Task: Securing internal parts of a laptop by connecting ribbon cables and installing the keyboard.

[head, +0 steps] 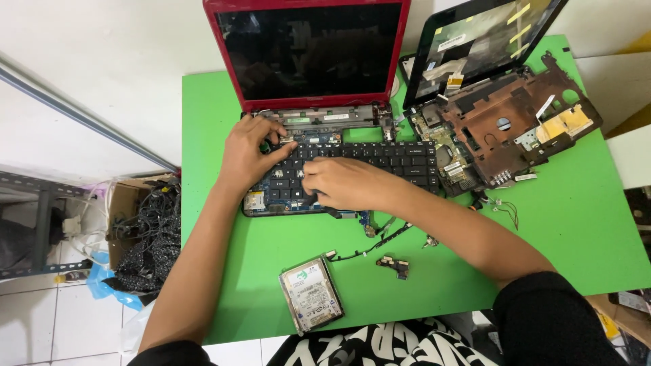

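Bright green table, red laptop lid framing a black screen, black keyboard over a blue board. The second laptop base is brown with yellow patches. Silver hard drive with a white label. Black sleeves, black-and-white patterned shirt.

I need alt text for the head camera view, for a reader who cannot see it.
Both hands, left hand and right hand, rest on the black keyboard of an opened red laptop on a green table. A hard drive lies nearer; another dismantled laptop sits right.
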